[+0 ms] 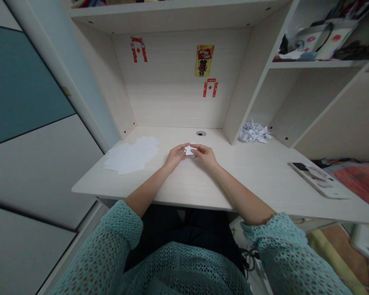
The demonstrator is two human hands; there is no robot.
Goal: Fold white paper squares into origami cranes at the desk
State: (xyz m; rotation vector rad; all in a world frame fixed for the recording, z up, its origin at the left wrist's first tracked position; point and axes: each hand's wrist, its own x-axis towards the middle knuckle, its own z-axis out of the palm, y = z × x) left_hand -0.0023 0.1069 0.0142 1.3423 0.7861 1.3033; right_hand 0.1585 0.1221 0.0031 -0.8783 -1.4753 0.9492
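A small piece of white paper (189, 150) is held up between my two hands, just above the white desk (184, 188). My left hand (175, 156) grips its left side, with fingertips along the edge. On the other side my right hand (206, 155) pinches the paper, covering part of it. Whether the piece is folded is too small to tell. Spread over the desk to the left lie flat white paper sheets (133, 155). A heap of small white paper pieces (254, 132) sits at the back right, beside the upright panel.
A phone-like device in a patterned case (318, 180) lies on the right of the desk. A round cable hole (201, 133) is near the back panel. The upright divider (255, 94) rises right of my hands. A shelf (320, 64) above holds bags.
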